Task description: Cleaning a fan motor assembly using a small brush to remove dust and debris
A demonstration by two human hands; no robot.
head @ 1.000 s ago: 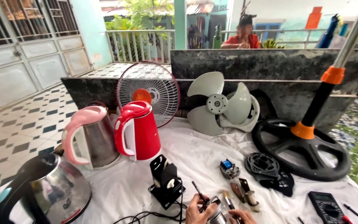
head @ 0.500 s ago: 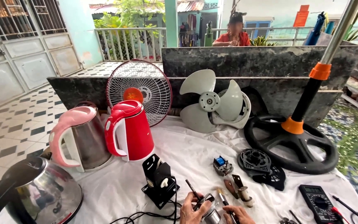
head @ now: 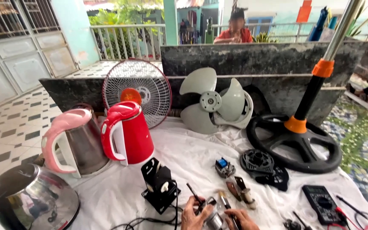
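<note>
Since the earlier frame, my view is sliding rightward, so the kettles are sitting further left while the hands are staying low at the bottom edge. I am watching my left hand closing around a small metal part, and my right hand pinching a thin tool against it. Both are working over a white cloth spread across the bench, with a red kettle, a pink kettle, a fan blade and a multimeter lying around. Tiled floor is stretching left toward a railing.
</note>
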